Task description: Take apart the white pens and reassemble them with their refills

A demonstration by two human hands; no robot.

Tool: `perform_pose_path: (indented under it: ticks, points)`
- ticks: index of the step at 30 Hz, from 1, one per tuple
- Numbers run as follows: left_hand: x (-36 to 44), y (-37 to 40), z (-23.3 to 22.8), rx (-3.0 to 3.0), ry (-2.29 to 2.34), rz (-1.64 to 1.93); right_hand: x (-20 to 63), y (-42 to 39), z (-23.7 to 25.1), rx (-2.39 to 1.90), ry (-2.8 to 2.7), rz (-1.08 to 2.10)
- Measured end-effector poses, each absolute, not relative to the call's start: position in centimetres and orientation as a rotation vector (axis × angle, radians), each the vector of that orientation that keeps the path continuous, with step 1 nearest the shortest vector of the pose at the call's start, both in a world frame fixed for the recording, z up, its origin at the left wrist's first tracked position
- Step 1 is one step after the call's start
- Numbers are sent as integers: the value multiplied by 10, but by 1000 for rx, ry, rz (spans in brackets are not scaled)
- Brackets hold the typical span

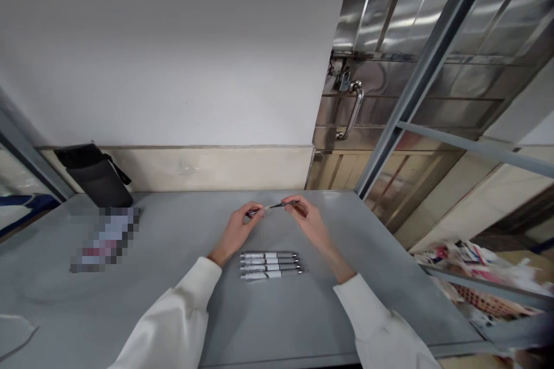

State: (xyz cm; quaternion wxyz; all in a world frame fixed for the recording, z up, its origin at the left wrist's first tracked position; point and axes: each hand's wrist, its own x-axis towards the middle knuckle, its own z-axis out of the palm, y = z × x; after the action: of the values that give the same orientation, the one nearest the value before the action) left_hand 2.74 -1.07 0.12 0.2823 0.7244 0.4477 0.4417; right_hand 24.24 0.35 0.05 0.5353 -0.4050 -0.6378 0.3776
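Above the far half of the grey table (164,300), a slim pen (276,205) spans the gap between my two hands. My left hand (240,227) pinches its left end, where a dark, shiny part shows beside the fingers. Closed on the dark right end is my right hand (312,223). The middle stretch looks thin, with a pale yellowish bit; whether the pen is in one piece or apart I cannot tell. Several white and silver pens (270,266) lie side by side on the tabletop between my forearms, their silver ends to the right.
A black bottle (101,176) with a strap stands at the back left. In front of it lies a blurred-out flat item (106,242). A white cable (26,323) rests at the left edge. Metal frame posts (415,81) rise at the right, near a basket (489,300) of packets.
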Motion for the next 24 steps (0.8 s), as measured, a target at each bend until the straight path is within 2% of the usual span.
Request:
perform_pose_path:
  ticks: [12, 20, 24]
  points:
    - [21, 3, -15, 1829, 1233, 1282, 254, 14, -6, -1068, -1318, 849]
    - [20, 3, -12, 1791, 1232, 1303, 263, 21, -14, -875, -953, 1069]
    - [20, 4, -15, 1796, 1224, 1293, 263, 23, -18, -935, -969, 1066]
